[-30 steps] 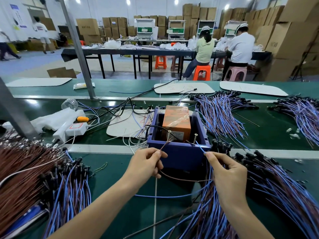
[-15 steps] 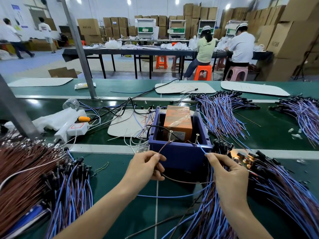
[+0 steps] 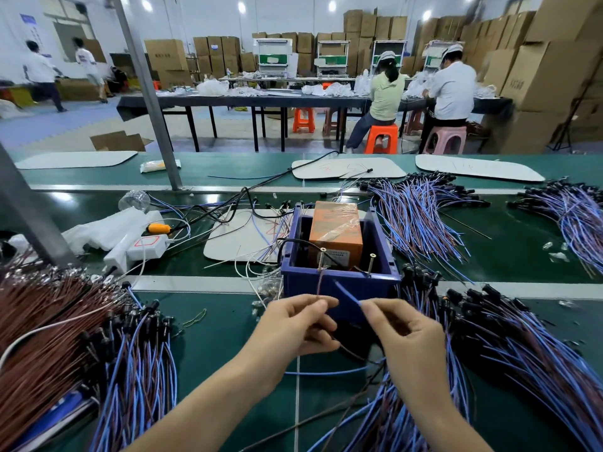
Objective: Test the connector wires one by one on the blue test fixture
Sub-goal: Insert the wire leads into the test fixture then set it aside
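Both hands have drawn back toward the person and closer together since a moment ago. The right hand (image 3: pixel 404 337) pinches the blue wire end (image 3: pixel 346 292) between thumb and forefinger. That end was up at the right screw post (image 3: pixel 371 261) and now points away from it, clear of the metal. The left hand (image 3: pixel 293 324) pinches the brown wire end (image 3: pixel 319 285), which runs up toward the left screw post (image 3: pixel 322 256) — whether it touches I cannot tell. Each grip is clamped on its wire end. To my eye the contact is broken, so either this wire's check is over or it needs a second touch.

The blue test box (image 3: pixel 339 285) sits on the green desk (image 3: pixel 222 353) just beyond the fingertips, with an orange unit (image 3: pixel 336 230) inside it. Wires crowd both sides: a blue-and-brown heap (image 3: pixel 509 353) lies against the box's right corner, and a brown heap (image 3: pixel 49 327) lies at the left. The held wire's slack loops under the wrists among loose strands — it could snag on lifting. A white power strip (image 3: pixel 143 247) lies well off to the left.
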A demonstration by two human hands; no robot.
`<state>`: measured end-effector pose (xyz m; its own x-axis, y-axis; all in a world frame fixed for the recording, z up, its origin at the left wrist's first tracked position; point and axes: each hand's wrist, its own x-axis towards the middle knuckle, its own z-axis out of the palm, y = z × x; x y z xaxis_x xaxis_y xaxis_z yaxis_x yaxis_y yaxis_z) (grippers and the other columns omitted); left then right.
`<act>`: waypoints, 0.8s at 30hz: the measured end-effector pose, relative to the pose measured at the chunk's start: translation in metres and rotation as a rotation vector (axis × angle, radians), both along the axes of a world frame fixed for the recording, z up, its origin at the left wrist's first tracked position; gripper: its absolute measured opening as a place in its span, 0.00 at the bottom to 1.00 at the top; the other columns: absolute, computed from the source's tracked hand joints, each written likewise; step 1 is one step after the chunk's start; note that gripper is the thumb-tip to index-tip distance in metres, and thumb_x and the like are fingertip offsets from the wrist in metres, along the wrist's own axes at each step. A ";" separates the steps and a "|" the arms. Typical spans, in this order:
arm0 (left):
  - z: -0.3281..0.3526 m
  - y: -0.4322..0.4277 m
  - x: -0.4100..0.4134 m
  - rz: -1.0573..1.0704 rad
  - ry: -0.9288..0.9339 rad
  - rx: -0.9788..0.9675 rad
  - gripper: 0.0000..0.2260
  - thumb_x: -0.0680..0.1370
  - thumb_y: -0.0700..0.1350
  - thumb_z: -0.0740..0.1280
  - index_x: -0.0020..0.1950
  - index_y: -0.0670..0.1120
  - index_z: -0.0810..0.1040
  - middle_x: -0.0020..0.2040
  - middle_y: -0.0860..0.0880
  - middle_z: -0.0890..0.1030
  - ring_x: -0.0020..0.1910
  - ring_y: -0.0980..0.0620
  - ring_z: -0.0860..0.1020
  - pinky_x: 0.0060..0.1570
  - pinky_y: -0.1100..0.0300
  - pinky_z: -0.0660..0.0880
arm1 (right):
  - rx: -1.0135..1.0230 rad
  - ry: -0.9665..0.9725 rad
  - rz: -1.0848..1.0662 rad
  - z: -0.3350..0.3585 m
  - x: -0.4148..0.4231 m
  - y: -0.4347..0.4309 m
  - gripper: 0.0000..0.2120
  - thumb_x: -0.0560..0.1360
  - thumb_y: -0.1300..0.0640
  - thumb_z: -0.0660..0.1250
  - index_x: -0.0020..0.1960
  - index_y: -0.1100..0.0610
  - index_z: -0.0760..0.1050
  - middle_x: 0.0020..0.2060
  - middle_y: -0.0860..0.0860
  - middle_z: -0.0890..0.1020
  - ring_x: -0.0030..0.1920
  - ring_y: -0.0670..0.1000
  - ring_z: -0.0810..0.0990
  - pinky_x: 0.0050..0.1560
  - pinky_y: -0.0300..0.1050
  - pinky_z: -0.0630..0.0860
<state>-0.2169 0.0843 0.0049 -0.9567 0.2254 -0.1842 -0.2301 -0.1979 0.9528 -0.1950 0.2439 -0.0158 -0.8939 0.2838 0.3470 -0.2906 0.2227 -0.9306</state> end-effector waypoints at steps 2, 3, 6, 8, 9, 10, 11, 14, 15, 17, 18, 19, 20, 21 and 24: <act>0.003 0.007 0.009 -0.063 0.046 0.046 0.08 0.79 0.38 0.64 0.49 0.41 0.83 0.34 0.46 0.78 0.29 0.54 0.75 0.40 0.58 0.79 | 0.123 0.030 0.088 -0.002 0.008 -0.008 0.09 0.73 0.57 0.71 0.40 0.43 0.83 0.36 0.44 0.84 0.38 0.46 0.81 0.39 0.37 0.76; 0.006 0.009 0.012 -0.070 0.065 0.068 0.07 0.78 0.39 0.65 0.46 0.41 0.84 0.34 0.46 0.77 0.29 0.55 0.75 0.40 0.59 0.79 | 0.164 0.050 0.113 -0.002 0.011 -0.010 0.06 0.74 0.53 0.70 0.41 0.43 0.83 0.37 0.44 0.83 0.40 0.47 0.80 0.40 0.39 0.75; 0.013 0.004 0.020 -0.027 0.143 0.129 0.07 0.71 0.44 0.69 0.42 0.43 0.84 0.33 0.46 0.78 0.30 0.55 0.75 0.41 0.60 0.79 | 0.419 0.152 0.062 -0.005 0.018 -0.003 0.10 0.73 0.41 0.67 0.43 0.45 0.83 0.37 0.43 0.78 0.43 0.47 0.74 0.43 0.37 0.70; 0.013 -0.005 0.027 0.012 0.236 0.140 0.09 0.68 0.47 0.70 0.42 0.43 0.84 0.34 0.45 0.79 0.33 0.53 0.78 0.42 0.61 0.79 | 0.705 0.218 -0.001 -0.011 0.020 0.008 0.10 0.69 0.45 0.72 0.43 0.51 0.84 0.38 0.45 0.75 0.40 0.46 0.69 0.41 0.33 0.66; 0.011 -0.010 0.031 0.025 0.275 0.137 0.09 0.68 0.47 0.70 0.43 0.43 0.85 0.35 0.45 0.79 0.35 0.52 0.79 0.43 0.60 0.79 | 0.794 0.214 -0.014 -0.015 0.021 0.012 0.08 0.68 0.49 0.75 0.42 0.53 0.84 0.38 0.46 0.74 0.38 0.45 0.69 0.40 0.31 0.64; 0.009 -0.015 0.035 0.029 0.312 0.122 0.08 0.70 0.47 0.72 0.43 0.43 0.85 0.36 0.45 0.80 0.37 0.52 0.80 0.44 0.60 0.79 | 0.843 0.194 -0.024 -0.019 0.022 0.017 0.07 0.67 0.54 0.78 0.42 0.55 0.84 0.38 0.47 0.73 0.36 0.44 0.70 0.39 0.29 0.63; 0.007 -0.020 0.040 0.027 0.361 0.082 0.06 0.72 0.46 0.73 0.43 0.44 0.85 0.36 0.45 0.81 0.38 0.52 0.80 0.45 0.59 0.80 | 0.861 0.164 -0.040 -0.022 0.023 0.023 0.07 0.65 0.59 0.78 0.41 0.57 0.84 0.38 0.48 0.72 0.34 0.43 0.70 0.39 0.26 0.62; -0.013 -0.032 0.058 -0.021 0.606 -0.189 0.06 0.73 0.49 0.71 0.45 0.50 0.85 0.41 0.48 0.83 0.40 0.52 0.81 0.45 0.56 0.80 | 0.856 0.039 -0.108 -0.025 0.021 0.045 0.11 0.61 0.68 0.79 0.43 0.61 0.84 0.38 0.50 0.73 0.32 0.45 0.72 0.40 0.28 0.67; -0.021 -0.037 0.065 -0.052 0.707 -0.305 0.06 0.73 0.50 0.71 0.46 0.52 0.85 0.42 0.51 0.83 0.41 0.53 0.82 0.45 0.59 0.79 | 0.852 -0.006 -0.113 -0.025 0.021 0.051 0.12 0.62 0.70 0.78 0.44 0.61 0.85 0.38 0.50 0.73 0.33 0.45 0.73 0.39 0.31 0.67; -0.035 -0.046 0.080 -0.133 0.824 -0.514 0.06 0.77 0.51 0.68 0.49 0.54 0.85 0.46 0.57 0.82 0.44 0.58 0.82 0.48 0.67 0.76 | 0.830 -0.092 -0.088 -0.027 0.021 0.062 0.11 0.67 0.71 0.75 0.46 0.60 0.85 0.40 0.50 0.73 0.36 0.47 0.73 0.38 0.32 0.66; -0.045 -0.050 0.089 -0.175 0.829 -0.590 0.07 0.78 0.50 0.67 0.49 0.54 0.84 0.48 0.59 0.82 0.46 0.60 0.81 0.51 0.69 0.75 | 0.815 -0.130 -0.068 -0.029 0.023 0.065 0.12 0.69 0.71 0.72 0.48 0.58 0.85 0.42 0.50 0.73 0.38 0.48 0.74 0.40 0.33 0.65; -0.054 -0.054 0.098 -0.221 0.757 -0.629 0.07 0.78 0.50 0.66 0.49 0.54 0.85 0.49 0.59 0.82 0.49 0.60 0.81 0.54 0.68 0.74 | 0.801 -0.168 -0.051 -0.032 0.024 0.066 0.14 0.71 0.72 0.69 0.50 0.57 0.84 0.45 0.50 0.73 0.41 0.48 0.74 0.43 0.35 0.65; -0.061 -0.055 0.105 -0.248 0.635 -0.620 0.08 0.79 0.47 0.66 0.49 0.52 0.85 0.50 0.58 0.83 0.51 0.59 0.81 0.58 0.65 0.73 | 0.780 -0.195 -0.045 -0.035 0.026 0.066 0.17 0.72 0.74 0.66 0.53 0.56 0.83 0.47 0.51 0.72 0.45 0.49 0.74 0.46 0.36 0.66; -0.068 -0.053 0.111 -0.255 0.501 -0.614 0.09 0.78 0.44 0.65 0.47 0.51 0.86 0.50 0.58 0.83 0.52 0.58 0.80 0.61 0.62 0.72 | 0.746 -0.194 -0.062 -0.038 0.028 0.065 0.20 0.73 0.75 0.64 0.55 0.55 0.82 0.50 0.50 0.72 0.48 0.50 0.74 0.49 0.36 0.66; -0.069 -0.060 0.116 -0.206 0.524 -0.772 0.21 0.80 0.37 0.63 0.37 0.61 0.84 0.54 0.65 0.79 0.60 0.64 0.74 0.67 0.67 0.63 | 0.579 -0.104 -0.199 -0.037 0.030 0.061 0.16 0.76 0.68 0.64 0.58 0.52 0.80 0.57 0.50 0.72 0.60 0.53 0.72 0.60 0.40 0.66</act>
